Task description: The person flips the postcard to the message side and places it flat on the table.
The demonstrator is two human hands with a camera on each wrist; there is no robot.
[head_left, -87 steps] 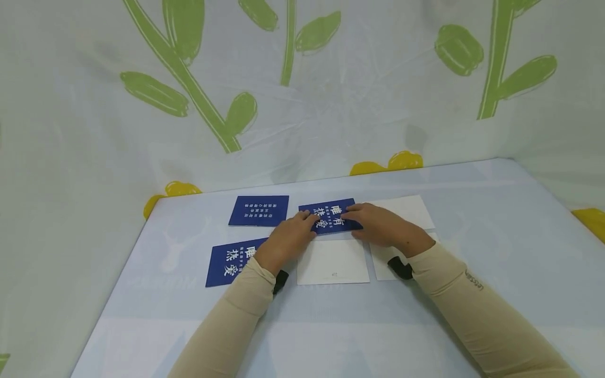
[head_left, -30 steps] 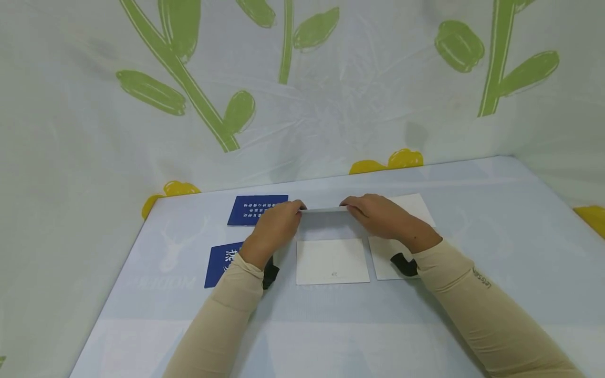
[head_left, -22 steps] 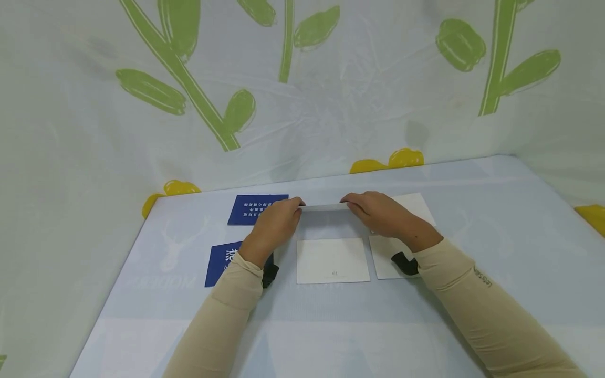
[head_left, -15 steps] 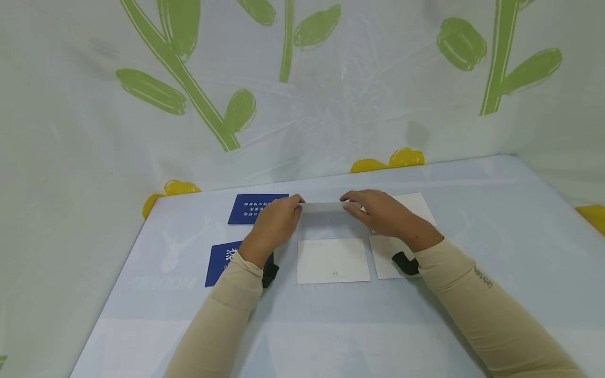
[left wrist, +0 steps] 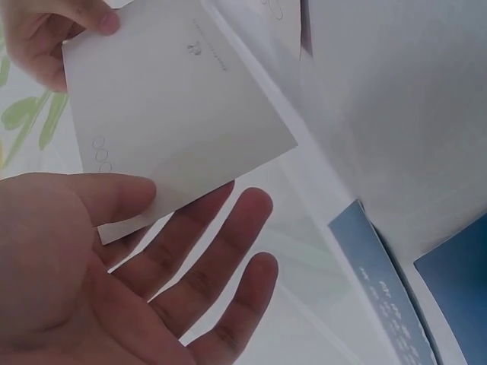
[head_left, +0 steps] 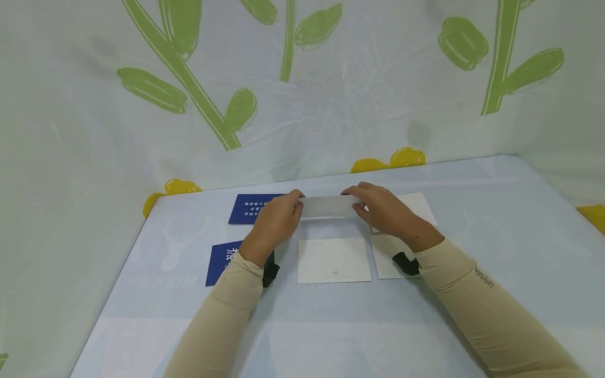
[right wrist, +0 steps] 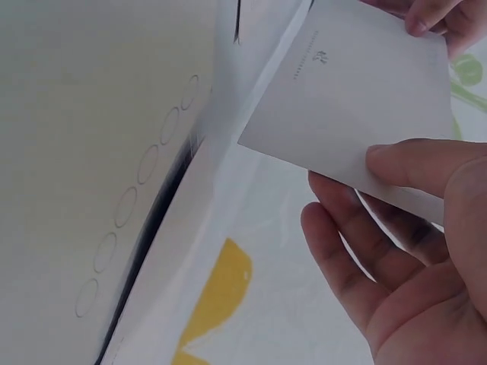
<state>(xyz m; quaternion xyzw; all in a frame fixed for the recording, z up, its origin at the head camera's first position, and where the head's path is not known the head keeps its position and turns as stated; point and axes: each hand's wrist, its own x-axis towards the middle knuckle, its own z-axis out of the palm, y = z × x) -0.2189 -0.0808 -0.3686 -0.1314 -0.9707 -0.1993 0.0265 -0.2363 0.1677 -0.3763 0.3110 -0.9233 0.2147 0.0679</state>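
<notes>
A postcard is held above the table, its white back with small print and code ovals showing in the wrist views. My left hand pinches its left edge, thumb on the white side and fingers behind. At the opposite edge, my right hand pinches it likewise, with thumb across the white face. Closest to the person, a white-side-up postcard lies flat below the held one. Two blue-side-up postcards, one at the back and one in front, are partly covered by the left arm.
To the right lie two white-side-up postcards, one at the back and one in front, both partly hidden by the right hand and forearm. The pale table meets a leaf-patterned cloth wall at its back edge.
The middle back postcard lay flat, blue side up, under both hands. It has been gripped at both ends, raised and tipped, so its white back now faces the head camera.
</notes>
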